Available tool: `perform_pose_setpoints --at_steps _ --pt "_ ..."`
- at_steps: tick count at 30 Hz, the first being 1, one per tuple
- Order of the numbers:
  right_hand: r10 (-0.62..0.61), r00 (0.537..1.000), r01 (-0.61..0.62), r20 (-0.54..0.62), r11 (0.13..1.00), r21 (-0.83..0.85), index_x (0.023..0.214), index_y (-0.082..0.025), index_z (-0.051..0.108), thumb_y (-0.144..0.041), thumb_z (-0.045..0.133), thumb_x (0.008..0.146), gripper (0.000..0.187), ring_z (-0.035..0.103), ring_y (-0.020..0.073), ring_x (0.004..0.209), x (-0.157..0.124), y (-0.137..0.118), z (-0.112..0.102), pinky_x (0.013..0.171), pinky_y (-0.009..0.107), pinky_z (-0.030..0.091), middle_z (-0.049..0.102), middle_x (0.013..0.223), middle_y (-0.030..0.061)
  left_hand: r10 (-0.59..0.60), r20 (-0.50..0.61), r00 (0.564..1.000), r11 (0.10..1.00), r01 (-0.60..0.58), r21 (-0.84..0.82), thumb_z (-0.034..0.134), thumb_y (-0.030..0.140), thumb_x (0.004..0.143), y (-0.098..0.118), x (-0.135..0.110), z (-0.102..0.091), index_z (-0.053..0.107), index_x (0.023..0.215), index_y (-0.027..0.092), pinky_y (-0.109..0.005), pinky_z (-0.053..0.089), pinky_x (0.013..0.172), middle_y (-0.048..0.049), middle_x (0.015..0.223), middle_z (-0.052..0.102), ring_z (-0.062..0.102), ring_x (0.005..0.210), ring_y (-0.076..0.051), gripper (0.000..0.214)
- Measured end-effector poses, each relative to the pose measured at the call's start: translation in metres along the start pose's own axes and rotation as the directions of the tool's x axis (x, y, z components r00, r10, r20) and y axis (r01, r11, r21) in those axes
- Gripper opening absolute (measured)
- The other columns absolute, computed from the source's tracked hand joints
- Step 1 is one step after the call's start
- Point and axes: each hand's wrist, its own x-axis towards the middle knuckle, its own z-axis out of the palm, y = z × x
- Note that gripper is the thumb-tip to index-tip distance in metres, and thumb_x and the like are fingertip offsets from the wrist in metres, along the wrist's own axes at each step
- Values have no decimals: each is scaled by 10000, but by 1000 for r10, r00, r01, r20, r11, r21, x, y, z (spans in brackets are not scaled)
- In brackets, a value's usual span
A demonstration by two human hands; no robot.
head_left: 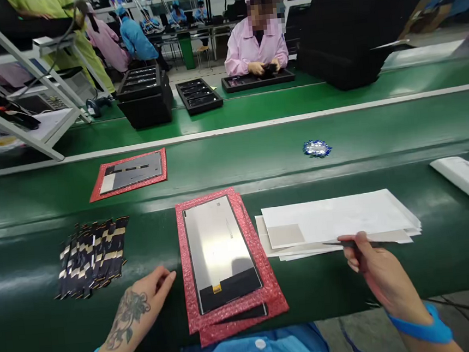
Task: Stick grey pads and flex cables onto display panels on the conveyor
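Note:
My right hand (367, 257) pinches dark tweezers (334, 243), whose tip points left over the front edge of a stack of white sheets (345, 215). My left hand (156, 287) rests just left of the screens, its fingers loosely curled with nothing visible in them. Between my hands lies an LCD panel (218, 243) with a silver back and a black lower band, on a red bubble-wrap bag (190, 306). Another panel and bag show partly beneath it. Left of my left hand is a pile of black-and-gold flex cable strips (94, 257).
Further back lie another panel (135, 171) on red bubble wrap and a blue-and-silver foil piece (316, 148). A white device (467, 180) with a cable sits right. Black trays (198, 96) and a pink-coated co-worker (256, 48) are across the bench; a white rack (42, 132) stands left.

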Motion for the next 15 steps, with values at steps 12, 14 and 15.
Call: perform_pose_setpoints --at_steps 12,14,15 --pt "-63 991 63 122 998 6 855 -195 757 -645 913 485 603 721 256 840 22 15 10 711 339 632 757 925 83 619 762 191 294 -956 1 712 527 824 155 118 172 508 1470 230 -659 70 1225 -116 1626 342 218 1526 -412 740" --pt "-79 993 76 85 996 35 824 -189 706 -647 919 463 621 722 252 762 26 20 10 686 352 632 743 812 65 507 852 133 213 -977 25 662 643 825 158 131 187 398 1539 203 -691 7 1208 -125 1655 260 137 1540 -423 880" --pt "-86 993 83 74 996 45 812 -192 683 -636 925 462 615 721 251 746 28 22 11 682 353 631 733 774 54 474 871 131 194 -980 42 630 682 829 156 136 191 362 1557 210 -690 0 1208 -121 1661 241 122 1543 -420 909"
